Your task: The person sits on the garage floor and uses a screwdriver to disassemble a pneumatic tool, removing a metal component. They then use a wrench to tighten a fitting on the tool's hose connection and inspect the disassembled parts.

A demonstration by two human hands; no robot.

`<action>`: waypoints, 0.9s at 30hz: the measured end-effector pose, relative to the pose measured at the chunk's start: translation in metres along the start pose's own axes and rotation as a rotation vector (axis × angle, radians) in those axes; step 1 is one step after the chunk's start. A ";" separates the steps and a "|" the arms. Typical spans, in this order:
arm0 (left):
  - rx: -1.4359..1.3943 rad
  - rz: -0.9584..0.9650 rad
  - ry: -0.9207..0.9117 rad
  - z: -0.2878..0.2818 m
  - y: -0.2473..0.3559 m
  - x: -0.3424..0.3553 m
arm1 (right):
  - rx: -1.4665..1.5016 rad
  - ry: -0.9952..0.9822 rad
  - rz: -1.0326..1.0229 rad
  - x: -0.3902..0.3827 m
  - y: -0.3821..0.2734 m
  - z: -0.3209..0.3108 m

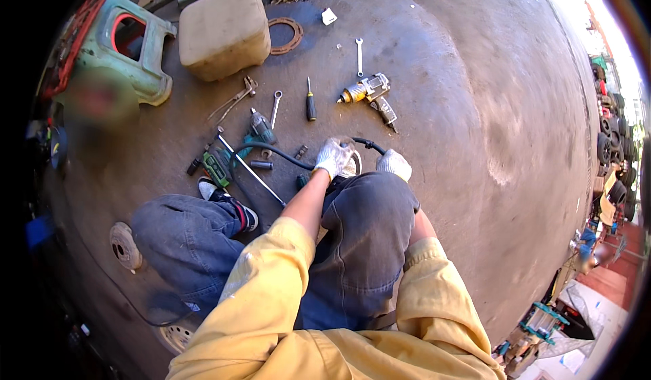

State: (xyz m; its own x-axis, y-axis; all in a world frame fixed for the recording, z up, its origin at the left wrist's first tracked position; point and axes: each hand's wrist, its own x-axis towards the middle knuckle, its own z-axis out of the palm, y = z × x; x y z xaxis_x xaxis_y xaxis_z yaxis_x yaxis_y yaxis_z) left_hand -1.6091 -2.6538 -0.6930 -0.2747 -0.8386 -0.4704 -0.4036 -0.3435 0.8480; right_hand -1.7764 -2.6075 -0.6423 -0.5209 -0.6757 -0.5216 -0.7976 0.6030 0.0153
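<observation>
My left hand [333, 156], in a white glove, is closed over the pale round part [352, 166] beside my raised knee; what its fingers grip is unclear. My gloved right hand [394, 165] grips the black hose [366, 142] just right of it. Left of my hands lie a green power tool [215, 170], a teal impact driver [263, 129], a long metal bar [254, 174] and a socket [262, 165]. Beyond them are a yellow impact wrench [375, 95], a screwdriver [310, 105], wrenches [360, 58] and pliers [241, 95].
A beige cushioned block [224, 31], green plastic stool [142, 75] and rusty ring [293, 35] sit on the concrete floor [475, 176] ahead. Metal discs [124, 248] lie by my left leg. Stacked tyres [607, 149] and clutter line the right edge.
</observation>
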 end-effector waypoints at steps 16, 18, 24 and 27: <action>0.028 -0.061 -0.519 -0.020 -0.080 -0.009 | -0.085 -0.640 0.020 0.018 0.020 0.058; 0.069 -0.049 -0.532 -0.003 -0.071 -0.007 | -0.110 -0.707 -0.073 0.054 0.054 0.083; 0.253 -0.002 -0.561 0.000 -0.062 -0.006 | 0.095 -0.702 -0.109 0.078 0.048 0.092; 0.304 0.015 -0.599 0.001 -0.064 -0.004 | 0.319 -0.637 -0.116 0.067 0.050 0.091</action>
State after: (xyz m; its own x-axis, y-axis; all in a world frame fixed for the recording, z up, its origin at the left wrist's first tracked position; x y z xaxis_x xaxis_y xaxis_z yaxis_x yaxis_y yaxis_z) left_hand -1.5833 -2.6279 -0.7453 -0.6840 -0.4325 -0.5875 -0.5996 -0.1254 0.7904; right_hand -1.8235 -2.5838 -0.7538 -0.0824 -0.4234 -0.9022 -0.6584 0.7027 -0.2696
